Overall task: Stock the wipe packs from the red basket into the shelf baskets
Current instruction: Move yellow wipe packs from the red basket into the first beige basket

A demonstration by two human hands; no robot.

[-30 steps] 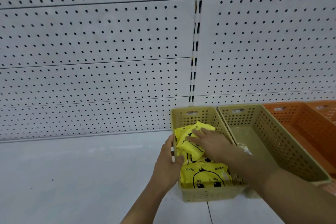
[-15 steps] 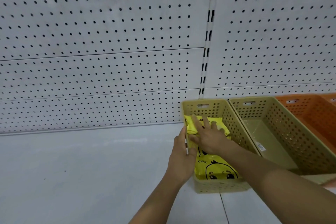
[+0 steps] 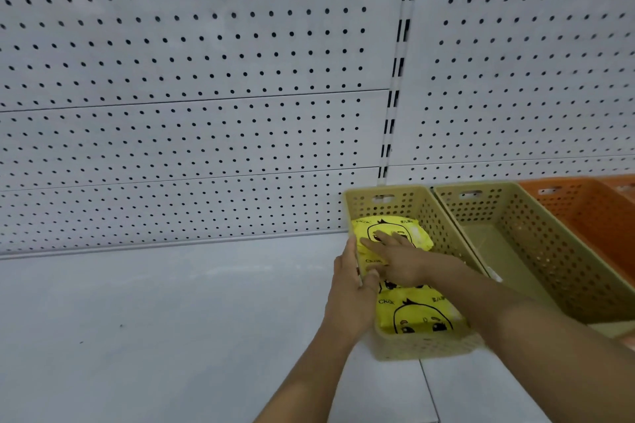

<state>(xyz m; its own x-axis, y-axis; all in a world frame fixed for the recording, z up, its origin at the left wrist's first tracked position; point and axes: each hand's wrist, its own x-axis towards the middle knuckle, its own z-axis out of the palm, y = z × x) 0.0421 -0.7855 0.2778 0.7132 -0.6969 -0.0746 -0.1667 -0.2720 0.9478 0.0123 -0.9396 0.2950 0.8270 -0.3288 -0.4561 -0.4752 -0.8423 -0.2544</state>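
A tan perforated shelf basket (image 3: 409, 348) stands on the grey shelf and holds yellow wipe packs printed with a duck face. One pack (image 3: 417, 314) lies at the basket's near end, another (image 3: 409, 228) at the far end. My right hand (image 3: 395, 259) lies flat on the far pack with straight fingers. My left hand (image 3: 350, 288) grips the basket's left wall, thumb inside against the packs. The red basket is out of view.
A second tan basket (image 3: 563, 271) sits right of the first, with only a small label on its floor. Orange baskets (image 3: 591, 216) follow at the far right. A white pegboard wall (image 3: 206, 79) rises behind. Bare grey shelf (image 3: 137, 319) spreads to the left.
The top pack has gone from tilted near the basket's middle to lying flat at the far end under my right hand. My left hand stayed on the left wall. The camera panned left.
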